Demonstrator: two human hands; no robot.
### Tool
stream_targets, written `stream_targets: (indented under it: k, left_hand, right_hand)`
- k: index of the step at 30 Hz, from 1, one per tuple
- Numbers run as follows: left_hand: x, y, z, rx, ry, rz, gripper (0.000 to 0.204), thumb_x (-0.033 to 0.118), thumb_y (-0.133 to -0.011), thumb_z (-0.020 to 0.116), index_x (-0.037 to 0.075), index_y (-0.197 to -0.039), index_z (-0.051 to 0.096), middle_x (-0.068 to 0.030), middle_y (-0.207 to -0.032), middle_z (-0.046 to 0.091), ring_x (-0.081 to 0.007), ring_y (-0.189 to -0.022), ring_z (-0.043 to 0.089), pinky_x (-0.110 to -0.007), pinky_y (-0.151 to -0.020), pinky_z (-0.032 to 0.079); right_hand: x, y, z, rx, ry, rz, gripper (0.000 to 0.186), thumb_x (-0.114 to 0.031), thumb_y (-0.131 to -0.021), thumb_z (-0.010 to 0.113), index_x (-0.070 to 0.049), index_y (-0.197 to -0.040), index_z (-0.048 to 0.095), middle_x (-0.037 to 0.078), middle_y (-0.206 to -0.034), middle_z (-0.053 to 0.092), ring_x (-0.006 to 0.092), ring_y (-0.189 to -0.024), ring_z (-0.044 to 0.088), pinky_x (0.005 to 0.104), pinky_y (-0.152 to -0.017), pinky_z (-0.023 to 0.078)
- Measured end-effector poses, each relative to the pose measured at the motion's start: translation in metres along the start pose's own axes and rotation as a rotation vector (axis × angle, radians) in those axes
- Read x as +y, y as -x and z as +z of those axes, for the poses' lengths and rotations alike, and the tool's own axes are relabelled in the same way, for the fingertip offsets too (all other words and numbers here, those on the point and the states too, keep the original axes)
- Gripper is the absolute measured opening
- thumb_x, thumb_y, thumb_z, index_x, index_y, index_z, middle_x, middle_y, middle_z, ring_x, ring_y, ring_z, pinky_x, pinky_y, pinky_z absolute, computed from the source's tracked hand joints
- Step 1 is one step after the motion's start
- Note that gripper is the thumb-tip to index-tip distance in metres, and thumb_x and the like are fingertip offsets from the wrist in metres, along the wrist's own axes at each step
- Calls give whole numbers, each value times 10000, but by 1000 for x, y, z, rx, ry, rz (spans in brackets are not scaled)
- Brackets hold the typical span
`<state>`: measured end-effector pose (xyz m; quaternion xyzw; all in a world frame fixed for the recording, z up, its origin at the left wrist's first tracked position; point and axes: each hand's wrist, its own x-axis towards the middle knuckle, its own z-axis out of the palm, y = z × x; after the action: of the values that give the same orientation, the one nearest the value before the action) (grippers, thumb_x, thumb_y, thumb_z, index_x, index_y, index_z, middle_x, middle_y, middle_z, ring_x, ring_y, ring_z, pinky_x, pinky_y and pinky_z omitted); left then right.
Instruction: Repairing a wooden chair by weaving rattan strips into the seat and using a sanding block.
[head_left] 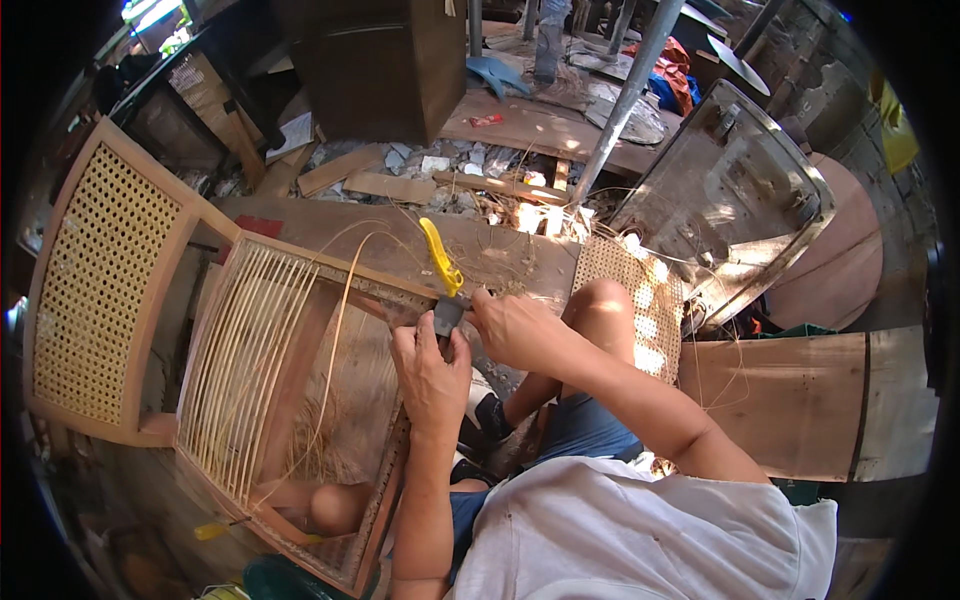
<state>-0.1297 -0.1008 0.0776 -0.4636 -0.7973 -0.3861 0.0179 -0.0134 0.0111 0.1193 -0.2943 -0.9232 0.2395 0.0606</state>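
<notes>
My left hand (430, 375) grips a dark grey block (448, 316) at the inner rail of a wooden chair frame. My right hand (515, 330) has its fingers closed beside the block, on something too small to make out. Just above them is a curved yellow tool (440, 255). The chair seat frame (210, 400) has parallel pale cane strands (255, 340) across part of it, with loose strands arching over it. The chair's back (105, 280), with woven cane, leans out to the left.
Woven cane sheet (605, 262) lies beside my bent knee. Plywood boards (770, 400), a round board (840, 230) and a worn metal panel (700, 180) are at right. Behind are a dark cabinet (365, 65), metal posts (630, 95), scrap wood (340, 165) and debris.
</notes>
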Motion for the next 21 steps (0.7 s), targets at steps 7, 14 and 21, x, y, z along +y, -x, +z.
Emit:
stream_targets:
  k: [7,14,21]
  left_hand:
    - [-4,-1,-3,-24,120,-43,460,175,-852,723,-33,-1245,603,-209,-1056,550,-379,-969,579,-440,-866,497]
    - [24,-1,-38,89,318,-45,414,163,-930,691,2,-1305,623,-118,-1113,605,-180,-839,598,-330,-736,511]
    - [56,13,-81,-481,1261,-147,368,124,-984,630,-33,-1316,611,-157,-1273,646,-197,-1116,640,-318,-956,504]
  right_hand:
    - [28,44,-51,-320,-991,139,263,-249,-961,652,0,-966,568,34,-660,532,125,-610,555,286,-536,423]
    - [40,82,-62,-587,-1487,-2,303,-186,-923,727,24,-1085,581,-20,-678,471,45,-486,428,221,-390,290]
    - [31,88,-56,-1154,-1766,-65,529,-396,-1012,543,133,-1002,565,2,-594,396,63,-381,397,200,-298,317]
